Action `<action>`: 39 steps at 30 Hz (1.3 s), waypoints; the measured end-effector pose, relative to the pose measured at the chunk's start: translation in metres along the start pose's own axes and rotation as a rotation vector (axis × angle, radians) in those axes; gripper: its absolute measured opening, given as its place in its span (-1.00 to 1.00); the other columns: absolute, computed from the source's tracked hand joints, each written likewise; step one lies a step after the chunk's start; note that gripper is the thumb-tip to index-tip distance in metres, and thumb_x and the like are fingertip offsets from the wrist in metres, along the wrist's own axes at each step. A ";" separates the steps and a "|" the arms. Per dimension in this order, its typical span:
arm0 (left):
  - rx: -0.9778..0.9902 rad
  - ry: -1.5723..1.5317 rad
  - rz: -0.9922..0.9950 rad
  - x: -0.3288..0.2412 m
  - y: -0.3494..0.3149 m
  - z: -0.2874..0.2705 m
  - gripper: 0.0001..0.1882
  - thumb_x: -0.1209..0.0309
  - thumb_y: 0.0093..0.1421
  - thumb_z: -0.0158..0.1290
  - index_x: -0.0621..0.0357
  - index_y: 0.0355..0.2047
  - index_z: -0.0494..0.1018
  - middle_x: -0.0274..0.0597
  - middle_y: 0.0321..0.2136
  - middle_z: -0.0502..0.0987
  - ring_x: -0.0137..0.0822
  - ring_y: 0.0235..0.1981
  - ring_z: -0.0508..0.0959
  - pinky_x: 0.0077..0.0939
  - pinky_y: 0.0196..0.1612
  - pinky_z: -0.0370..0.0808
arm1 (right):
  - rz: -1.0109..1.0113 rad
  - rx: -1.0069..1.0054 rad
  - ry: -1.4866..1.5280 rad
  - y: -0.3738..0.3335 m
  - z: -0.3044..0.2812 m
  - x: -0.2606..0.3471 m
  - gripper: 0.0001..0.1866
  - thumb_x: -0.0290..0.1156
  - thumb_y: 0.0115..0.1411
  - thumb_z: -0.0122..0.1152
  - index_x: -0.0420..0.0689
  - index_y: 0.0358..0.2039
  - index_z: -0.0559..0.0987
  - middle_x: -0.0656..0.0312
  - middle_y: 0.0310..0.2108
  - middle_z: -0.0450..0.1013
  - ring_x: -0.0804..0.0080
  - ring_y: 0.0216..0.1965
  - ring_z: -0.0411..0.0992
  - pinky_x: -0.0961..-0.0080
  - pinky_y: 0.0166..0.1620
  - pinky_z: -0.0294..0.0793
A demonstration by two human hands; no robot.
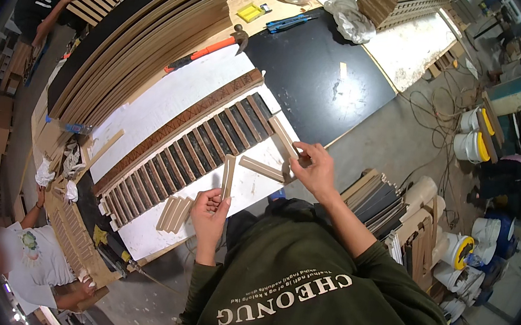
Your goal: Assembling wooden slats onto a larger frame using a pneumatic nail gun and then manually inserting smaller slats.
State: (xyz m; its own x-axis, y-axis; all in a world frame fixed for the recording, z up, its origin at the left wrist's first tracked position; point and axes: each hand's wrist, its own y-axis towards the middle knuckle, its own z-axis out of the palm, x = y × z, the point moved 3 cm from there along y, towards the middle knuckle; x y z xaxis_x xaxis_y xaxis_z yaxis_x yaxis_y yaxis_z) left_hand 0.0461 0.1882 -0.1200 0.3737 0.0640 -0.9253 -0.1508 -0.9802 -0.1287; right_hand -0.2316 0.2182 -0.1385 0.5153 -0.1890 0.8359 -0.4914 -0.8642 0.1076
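Note:
My left hand (210,213) pinches a short wooden slat (228,175) that stands up from the fingers, a pale line along its face. In my right hand (315,169) is another wooden slat (283,136), held near its lower end and slanting toward the panel. Between the hands a loose slat (262,169) lies on the white board (247,193). Several more slats (173,214) lie side by side left of my left hand. Beyond them sits a long slatted wooden panel (188,149), dark strips alternating with brown slats.
An orange-handled hammer (212,51) rests beyond the panel, beside a tall stack of boards (140,36). A black board (325,73) adjoins at the right; a crumpled plastic bag (349,18) is behind it. Two other people (37,259) work at the left. Cables (436,118) cross the floor.

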 end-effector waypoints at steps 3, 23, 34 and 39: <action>0.002 0.012 0.016 0.000 0.002 0.000 -0.74 0.46 0.04 0.24 0.26 -0.24 0.50 -0.31 -0.46 0.46 -0.53 -0.47 0.43 -0.64 -0.40 0.41 | -0.054 -0.016 -0.089 0.008 0.002 0.005 -0.66 -0.41 -0.08 0.33 -0.08 -0.21 0.61 0.18 -0.51 0.39 0.38 -0.47 0.43 0.47 -0.35 0.47; -0.002 0.001 0.054 -0.010 0.006 0.006 -0.76 0.52 0.06 0.22 0.27 -0.24 0.49 -0.32 -0.47 0.45 -0.55 -0.49 0.42 -0.66 -0.40 0.41 | -0.112 0.125 -0.207 0.065 0.028 0.017 -0.63 -0.30 -0.14 0.43 -0.05 -0.25 0.65 0.16 -0.44 0.44 0.15 -0.39 0.46 0.30 -0.26 0.46; -0.067 0.029 -0.051 -0.031 0.093 0.091 -0.52 0.44 0.04 0.24 0.30 -0.02 0.41 -0.27 -0.60 0.50 -0.49 -0.50 0.52 -0.57 -0.40 0.45 | -0.279 0.248 -0.192 0.078 0.013 0.022 -0.37 -0.28 -0.22 0.51 -0.02 -0.04 0.53 0.13 -0.25 0.41 0.13 -0.20 0.42 0.26 -0.15 0.43; -0.117 0.343 0.008 -0.045 0.099 0.120 -0.31 0.29 -0.02 0.24 0.32 0.10 0.29 -0.17 -0.63 0.52 -0.23 -0.50 0.58 -0.37 -0.30 0.50 | -0.089 0.170 0.032 0.037 0.011 0.006 -0.42 -0.34 -0.09 0.41 -0.05 0.00 0.45 0.09 -0.25 0.40 0.13 -0.21 0.43 0.26 -0.14 0.44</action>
State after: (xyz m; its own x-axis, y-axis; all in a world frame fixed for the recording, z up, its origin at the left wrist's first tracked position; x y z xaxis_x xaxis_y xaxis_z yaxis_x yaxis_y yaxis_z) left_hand -0.0950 0.1105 -0.1341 0.6613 0.0090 -0.7501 -0.0567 -0.9965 -0.0620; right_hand -0.2386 0.1799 -0.1355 0.5274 -0.0955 0.8442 -0.3179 -0.9437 0.0919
